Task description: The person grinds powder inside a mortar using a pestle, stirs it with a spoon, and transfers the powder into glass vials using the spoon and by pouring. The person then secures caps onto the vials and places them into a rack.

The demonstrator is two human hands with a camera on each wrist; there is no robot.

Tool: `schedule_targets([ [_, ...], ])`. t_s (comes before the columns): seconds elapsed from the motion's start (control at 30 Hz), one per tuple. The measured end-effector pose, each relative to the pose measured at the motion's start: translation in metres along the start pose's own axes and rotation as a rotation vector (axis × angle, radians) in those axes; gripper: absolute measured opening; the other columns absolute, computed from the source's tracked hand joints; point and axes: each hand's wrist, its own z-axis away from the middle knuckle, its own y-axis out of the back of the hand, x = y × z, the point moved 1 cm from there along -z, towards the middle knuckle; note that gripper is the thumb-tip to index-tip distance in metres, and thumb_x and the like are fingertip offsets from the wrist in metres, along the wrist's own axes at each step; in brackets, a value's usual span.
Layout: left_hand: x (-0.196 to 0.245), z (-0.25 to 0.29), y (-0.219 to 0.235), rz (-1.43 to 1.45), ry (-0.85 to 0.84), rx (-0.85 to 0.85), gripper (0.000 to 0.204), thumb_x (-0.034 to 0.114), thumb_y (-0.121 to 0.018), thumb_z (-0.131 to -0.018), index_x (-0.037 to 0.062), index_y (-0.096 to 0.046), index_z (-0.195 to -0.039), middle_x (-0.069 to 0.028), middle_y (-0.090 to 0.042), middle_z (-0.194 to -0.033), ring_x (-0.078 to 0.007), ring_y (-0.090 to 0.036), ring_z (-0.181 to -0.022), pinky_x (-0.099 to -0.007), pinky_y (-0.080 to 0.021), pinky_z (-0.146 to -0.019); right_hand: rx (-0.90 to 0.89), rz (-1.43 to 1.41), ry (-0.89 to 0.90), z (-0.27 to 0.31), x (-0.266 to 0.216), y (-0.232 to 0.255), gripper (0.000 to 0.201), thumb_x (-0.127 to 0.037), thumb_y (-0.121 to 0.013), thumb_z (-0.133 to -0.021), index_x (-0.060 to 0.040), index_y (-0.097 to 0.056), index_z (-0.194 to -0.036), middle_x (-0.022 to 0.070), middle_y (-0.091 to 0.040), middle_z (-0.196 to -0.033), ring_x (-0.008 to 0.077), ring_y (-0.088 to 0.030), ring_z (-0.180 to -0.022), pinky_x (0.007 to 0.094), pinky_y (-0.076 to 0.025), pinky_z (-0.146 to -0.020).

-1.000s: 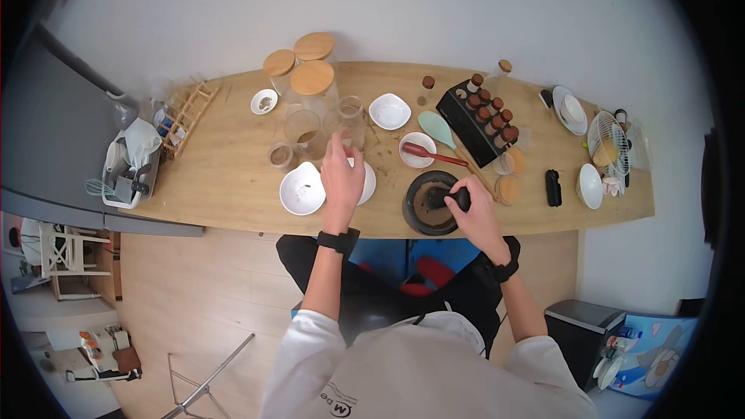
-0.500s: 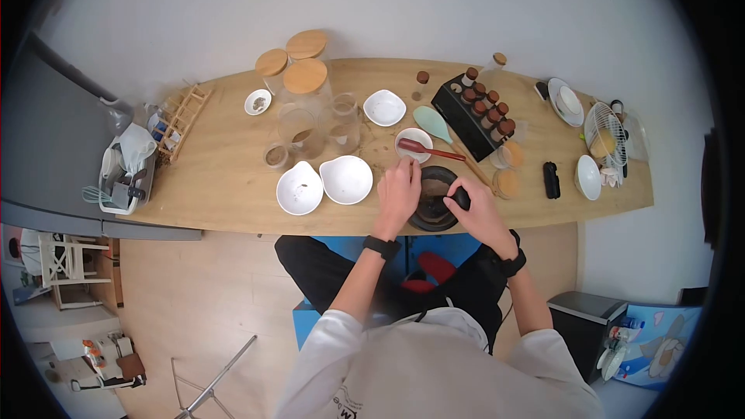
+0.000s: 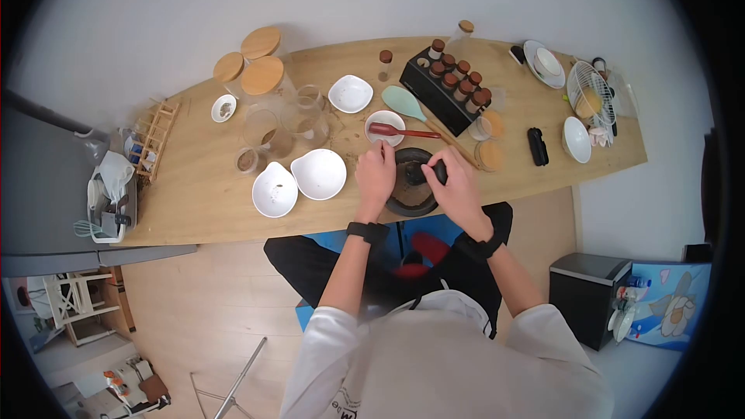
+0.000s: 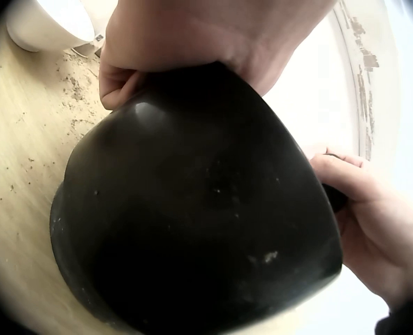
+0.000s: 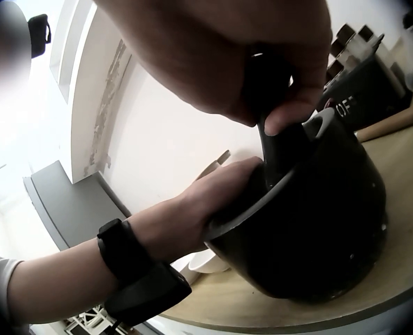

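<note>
The dark mortar [image 3: 397, 205] stands near the table's front edge with brown powder inside. My left hand [image 3: 375, 177] grips its left rim; in the left wrist view that hand [image 4: 185, 38] has curled fingers at the mortar [image 4: 199, 202]. My right hand [image 3: 459, 190] holds the black pestle [image 3: 441, 172], whose lower end is in the mortar. The right wrist view shows the right hand [image 5: 227, 56] round the pestle [image 5: 283, 150], which leans inside the mortar [image 5: 311, 230], and the left hand [image 5: 220, 188] at the rim.
Behind the mortar are a small bowl [image 3: 394, 118] with a red utensil [image 3: 411, 133] across it, a green spoon [image 3: 403, 101] and a black rack [image 3: 442, 91] of brown-capped jars. To the left stand white bowls [image 3: 319, 174], glass containers [image 3: 268, 133] and wooden-lidded jars [image 3: 264, 77].
My left hand has moved right, from above the white bowls and glass containers to the mortar's rim, and has taken hold there. The right hand still holds the pestle. The head view has shifted.
</note>
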Motion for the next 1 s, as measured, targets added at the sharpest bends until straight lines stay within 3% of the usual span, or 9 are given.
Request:
schedule_targets([
  [0.1, -0.002, -0.001, 0.004, 0.005, 0.05, -0.034, 0.036, 0.031, -0.051, -0.109, 0.0029, -0.071, -0.098, -0.029, -0.072, -0.088, -0.0512, -0.07, -0.087, -0.0617, -0.053, -0.076, -0.044, -0.062, 0.086, 0.006, 0.0, -0.003, 0.021, -0.011, -0.075, -0.096, -0.0042, -0.057, -0.103, 0.0173, -0.058, -0.1, 0.0416, -0.06, -0.093, 0.0449, -0.048, -0.081],
  [0.23, -0.01, -0.003, 0.005, 0.113, 0.081, -0.087, 0.038, 0.032, -0.048, -0.109, 0.0044, -0.074, -0.1, -0.0259, -0.075, -0.094, -0.0493, -0.071, -0.094, -0.0593, -0.053, -0.082, -0.327, -0.196, 0.014, 0.0, 0.017, 0.023, 0.021, -0.012, -0.077, -0.096, -0.0028, -0.058, -0.102, 0.0114, -0.058, -0.096, 0.0284, -0.059, -0.09, 0.0403, -0.049, -0.081],
  [0.33, -0.004, -0.001, 0.005, 0.124, 0.123, -0.086, 0.04, 0.032, -0.048, -0.109, 0.0046, -0.075, -0.1, -0.0253, -0.075, -0.096, -0.0487, -0.071, -0.095, -0.0583, -0.053, -0.084, -0.217, -0.129, -0.129, 0.003, 0.015, 0.022, 0.02, -0.012, -0.075, -0.096, -0.0031, -0.058, -0.103, 0.0128, -0.059, -0.096, 0.031, -0.06, -0.09, 0.0402, -0.049, -0.081],
  [0.4, -0.005, -0.001, 0.003, 0.13, 0.135, -0.084, 0.04, 0.032, -0.048, -0.108, 0.0044, -0.076, -0.1, -0.0256, -0.075, -0.096, -0.0488, -0.071, -0.095, -0.0581, -0.053, -0.084, 0.062, -0.083, -0.006, 0.006, 0.007, 0.003, 0.019, -0.011, -0.075, -0.097, -0.0034, -0.058, -0.103, 0.0141, -0.059, -0.097, 0.0339, -0.06, -0.09, 0.0405, -0.048, -0.08],
  [0.53, -0.009, -0.003, 0.002, 0.152, 0.124, -0.076, 0.04, 0.031, -0.047, -0.108, 0.0033, -0.076, -0.1, -0.026, -0.075, -0.096, -0.0485, -0.071, -0.096, -0.0577, -0.053, -0.086, -0.164, -0.192, 0.111, 0.006, -0.003, 0.003, 0.018, -0.011, -0.073, -0.098, -0.0035, -0.058, -0.104, 0.0147, -0.06, -0.097, 0.0341, -0.059, -0.087, 0.041, -0.048, -0.077],
  [0.63, -0.008, -0.001, 0.004, 0.161, 0.135, -0.063, 0.04, 0.03, -0.048, -0.108, 0.0028, -0.076, -0.099, -0.0259, -0.075, -0.095, -0.0486, -0.071, -0.095, -0.0571, -0.054, -0.085, -0.189, -0.166, 0.007, 0.0, 0.014, 0.01, 0.017, -0.011, -0.073, -0.098, -0.0038, -0.058, -0.104, 0.0136, -0.062, -0.095, 0.0311, -0.059, -0.08, 0.0404, -0.048, -0.073],
  [0.77, -0.005, -0.002, 0.004, 0.191, 0.131, -0.035, 0.038, 0.028, -0.05, -0.107, 0.0026, -0.076, -0.097, -0.0254, -0.075, -0.093, -0.0485, -0.072, -0.092, -0.0562, -0.054, -0.083, 0.003, -0.169, -0.099, 0.007, 0.002, 0.005, 0.017, -0.01, -0.073, -0.098, -0.003, -0.059, -0.105, 0.0113, -0.061, -0.093, 0.0261, -0.056, -0.077, 0.0374, -0.047, -0.072],
  [0.87, -0.003, -0.002, 0.006, 0.177, 0.145, -0.03, 0.037, 0.027, -0.05, -0.107, 0.002, -0.076, -0.096, -0.0255, -0.075, -0.091, -0.048, -0.072, -0.092, -0.0559, -0.054, -0.083, -0.155, -0.242, 0.093, 0.002, 0.006, 0.007, 0.018, -0.009, -0.073, -0.097, -0.003, -0.059, -0.106, 0.0109, -0.06, -0.095, 0.0265, -0.056, -0.079, 0.0368, -0.047, -0.074],
  [1.0, 0.002, -0.001, 0.009, 0.166, 0.162, -0.028, 0.037, 0.027, -0.051, -0.107, 0.0015, -0.076, -0.096, -0.0259, -0.075, -0.091, -0.048, -0.072, -0.092, -0.0562, -0.054, -0.083, -0.173, -0.112, -0.033, 0.0, -0.008, 0.022, 0.018, -0.007, -0.074, -0.096, -0.0042, -0.06, -0.107, 0.0113, -0.06, -0.098, 0.0291, -0.059, -0.086, 0.0384, -0.048, -0.077],
])
